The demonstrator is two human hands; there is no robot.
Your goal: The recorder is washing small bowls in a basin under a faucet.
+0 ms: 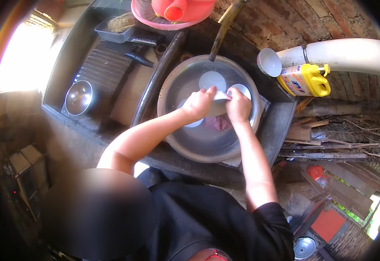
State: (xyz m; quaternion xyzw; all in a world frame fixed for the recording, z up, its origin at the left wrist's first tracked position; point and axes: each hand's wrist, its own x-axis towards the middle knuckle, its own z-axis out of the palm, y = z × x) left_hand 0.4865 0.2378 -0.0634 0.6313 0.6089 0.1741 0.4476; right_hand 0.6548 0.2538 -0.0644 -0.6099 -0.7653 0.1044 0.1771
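A large metal basin point(209, 156) of water stands in front of me in a dark stone sink. Over it my left hand point(200, 103) and my right hand point(238, 105) grip a small white bowl point(220, 95) from its two sides. Behind that bowl lies a round white dish point(212, 80), and another white bowl point(242, 89) is partly hidden by my right hand. A further white dish point(194, 123) shows below my left forearm. Just under the held bowl, a dark reddish cloth or scrubber point(220, 122) lies in the water.
On the right rim stand a bowl point(269, 62) and a yellow pump bottle point(304, 80). Left of a dark divider point(159, 78) are a metal bowl point(79, 98), a knife handle point(140, 60) and a plastic container point(115, 32). A pink basket point(177, 24) is behind; a stick point(224, 32) reaches the basin.
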